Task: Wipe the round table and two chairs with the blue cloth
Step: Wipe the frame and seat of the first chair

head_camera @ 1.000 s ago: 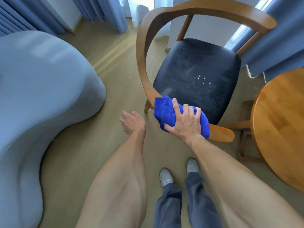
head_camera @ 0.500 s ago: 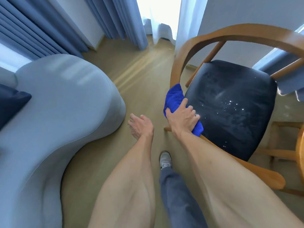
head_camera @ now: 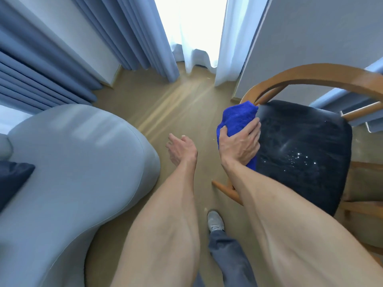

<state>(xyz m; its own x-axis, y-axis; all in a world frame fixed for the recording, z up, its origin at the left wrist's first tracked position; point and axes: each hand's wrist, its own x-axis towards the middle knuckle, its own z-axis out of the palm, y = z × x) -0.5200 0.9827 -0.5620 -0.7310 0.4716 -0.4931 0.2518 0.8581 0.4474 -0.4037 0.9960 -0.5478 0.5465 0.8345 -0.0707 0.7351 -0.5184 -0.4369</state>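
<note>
The blue cloth (head_camera: 236,121) is bunched over the wooden arm rail of the chair (head_camera: 310,77), at about two o'clock from the middle of the view, at the left edge of the dark seat cushion (head_camera: 302,154). The right hand (head_camera: 240,145) grips it, fingers curled over the top and thumb round the near side, so the cloth is wrapped around the rail (the rail itself is hidden under the cloth there). A tail of cloth shows below the wrist. Bright specks dot the cushion at three o'clock.

The left hand (head_camera: 181,149) hangs in the air near the centre, fingers loosely relaxed, holding nothing and touching nothing.

A pale grey-blue sofa (head_camera: 83,172) fills eight to nine o'clock, with a dark cushion (head_camera: 12,181) at its far left. Blue curtains (head_camera: 128,34) hang at eleven, a bright window gap at twelve. One grey shoe (head_camera: 215,221) stands on the tan floor (head_camera: 176,104) at six.
</note>
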